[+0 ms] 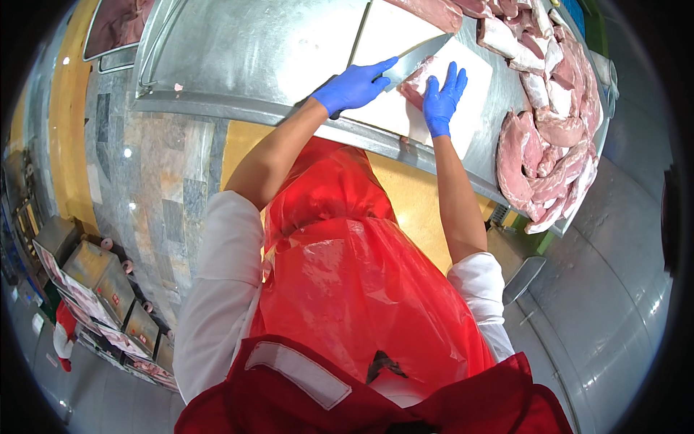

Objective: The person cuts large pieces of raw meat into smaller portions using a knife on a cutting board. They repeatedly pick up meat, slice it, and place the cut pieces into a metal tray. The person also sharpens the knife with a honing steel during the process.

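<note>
My left hand (354, 88) in a blue glove is closed around a knife, index finger along its top; the blade (423, 52) reaches up and right over a white cutting board (470, 108). A piece of pink meat (413, 83) lies on the board beside the blade. My right hand (442, 101), also blue-gloved, is at the meat's right side, fingers stretched out and touching it. A longer piece of meat (426, 13) lies at the board's far edge.
Many cut meat pieces (549, 159) are heaped along the steel table (217, 50)'s right. A tray of meat (116, 29) sits at upper left. At lower left are metal bins with meat (108, 296) and another person in red and white (63, 329).
</note>
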Motion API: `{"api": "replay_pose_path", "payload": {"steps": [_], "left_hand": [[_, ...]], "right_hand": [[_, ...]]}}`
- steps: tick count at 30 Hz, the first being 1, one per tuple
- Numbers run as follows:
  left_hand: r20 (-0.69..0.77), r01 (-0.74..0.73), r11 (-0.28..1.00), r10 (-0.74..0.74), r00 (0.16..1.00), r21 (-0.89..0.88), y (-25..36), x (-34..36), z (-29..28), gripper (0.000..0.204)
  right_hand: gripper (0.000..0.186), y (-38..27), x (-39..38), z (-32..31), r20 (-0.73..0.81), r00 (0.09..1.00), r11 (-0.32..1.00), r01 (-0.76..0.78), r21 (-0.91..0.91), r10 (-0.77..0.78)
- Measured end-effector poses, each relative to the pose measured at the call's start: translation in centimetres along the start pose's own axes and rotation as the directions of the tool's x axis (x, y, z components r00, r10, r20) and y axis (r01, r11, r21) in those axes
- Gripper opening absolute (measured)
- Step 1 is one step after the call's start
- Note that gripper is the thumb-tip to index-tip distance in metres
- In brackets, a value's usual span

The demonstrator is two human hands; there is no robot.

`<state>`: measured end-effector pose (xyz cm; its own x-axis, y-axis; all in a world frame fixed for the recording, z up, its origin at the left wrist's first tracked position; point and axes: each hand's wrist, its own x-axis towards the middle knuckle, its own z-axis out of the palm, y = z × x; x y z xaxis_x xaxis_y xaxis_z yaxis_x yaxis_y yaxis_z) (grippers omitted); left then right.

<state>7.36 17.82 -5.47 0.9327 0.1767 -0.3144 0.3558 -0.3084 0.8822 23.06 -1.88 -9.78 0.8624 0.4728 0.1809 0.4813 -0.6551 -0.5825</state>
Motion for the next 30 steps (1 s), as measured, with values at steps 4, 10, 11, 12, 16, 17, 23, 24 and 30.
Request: {"api": "replay_pose_path", "payload": {"steps": [4, 10, 11, 12, 16, 17, 23, 24, 30], "left_hand": [[0.046, 0.044, 0.999, -0.044, 0.998, 0.004, 0.4, -2.7, -1.2, 0.052], [0.207, 0.217, 0.972, -0.231, 0.951, 0.09, 2.3, -5.3, -3.1, 0.054], [0.137, 0.123, 0.992, -0.126, 0.983, 0.032, 1.2, -5.3, -2.6, 0.055], [0.074, 0.039, 0.999, -0.037, 0.997, -0.022, -0.2, -5.7, -2.0, 0.055], [0.109, 0.08, 0.996, -0.076, 0.991, -0.032, 1.9, -6.9, -3.5, 0.054], [0.108, 0.081, 0.997, -0.079, 0.991, -0.005, 1.8, -7.2, -3.5, 0.054], [0.105, 0.125, 0.992, -0.126, 0.986, 0.015, 0.5, -9.7, -3.1, 0.053], [0.072, 0.073, 0.997, -0.075, 0.995, 0.022, -0.1, -9.6, -2.4, 0.054], [0.004, 0.006, 0.998, -0.006, 1.0, -0.064, 1.8, -2.8, 1.8, 0.056]], "right_hand": [[0.067, -0.3, 0.2, -0.3, -0.006, 1.0, 1.0, -0.007, -0.01, 0.007], [0.068, 0.6, -0.4, 0.0, -0.025, 1.0, 1.0, -0.01, -0.001, 0.01], [0.069, 0.6, -0.1, 0.2, -0.02, 0.999, 1.0, 0.026, 0.012, -0.025], [0.071, -0.4, 0.0, -0.1, 0.001, 1.0, 0.998, -0.027, 0.048, 0.027], [0.071, -0.4, 0.0, -0.2, -0.033, 0.999, 0.998, 0.006, 0.057, -0.005], [0.071, -0.5, 0.2, -0.2, -0.036, 0.999, 0.998, 0.0, 0.064, 0.002], [0.069, -0.8, -0.1, -0.2, -0.053, 0.999, 0.997, -0.004, 0.071, 0.008], [0.069, -0.7, -0.1, -0.2, -0.054, 0.999, 0.998, -0.001, 0.066, 0.005], [0.073, -0.5, -0.1, -0.2, -0.032, 0.999, 0.998, 0.005, 0.063, -0.003]]}}
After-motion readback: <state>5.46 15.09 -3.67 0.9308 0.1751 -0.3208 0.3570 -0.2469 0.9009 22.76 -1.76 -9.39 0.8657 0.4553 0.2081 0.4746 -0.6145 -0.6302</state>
